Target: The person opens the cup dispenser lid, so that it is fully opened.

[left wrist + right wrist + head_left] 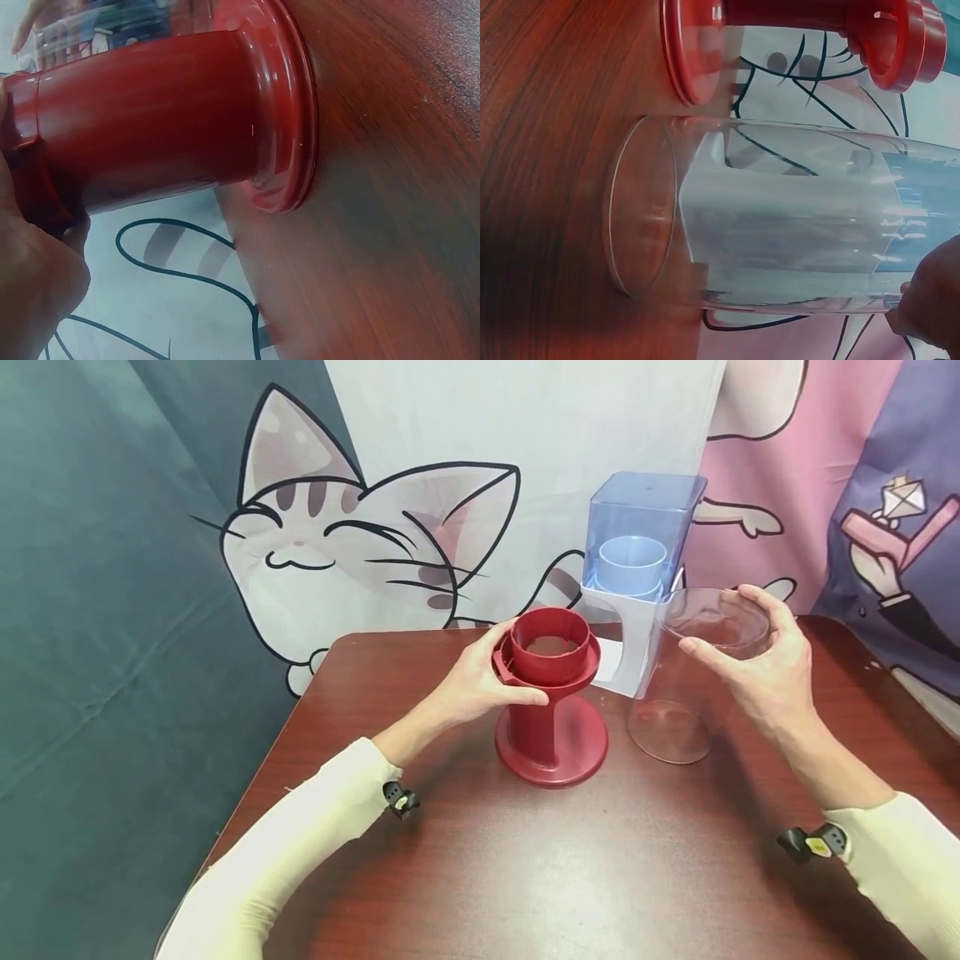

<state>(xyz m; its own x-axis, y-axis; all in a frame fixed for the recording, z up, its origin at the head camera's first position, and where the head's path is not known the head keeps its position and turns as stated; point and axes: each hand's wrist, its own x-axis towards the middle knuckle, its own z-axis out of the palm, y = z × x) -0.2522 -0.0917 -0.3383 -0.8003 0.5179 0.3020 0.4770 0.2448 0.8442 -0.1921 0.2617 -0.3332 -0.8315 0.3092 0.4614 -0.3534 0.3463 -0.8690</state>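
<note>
A red plastic dispenser stand point(532, 735), with a round base, a column and a ring-shaped top, stands upright on the table. My left hand point(480, 675) grips it around the collar below the ring, the thumb in front; in the left wrist view the column point(150, 116) fills the upper left. To its right is a tall clear cylinder point(671, 693), upright and slightly tilted. My right hand point(776, 677) holds it by the top rim, thumb and fingers on opposite sides. Whether the cylinder's lower rim point(615, 210) touches the table cannot be told.
Behind the cylinder stands a white dispenser point(637, 643) with a blue see-through container point(648, 514) on top. The brown table point(525, 868) reaches back to a curtain point(480, 427) printed with cartoon figures.
</note>
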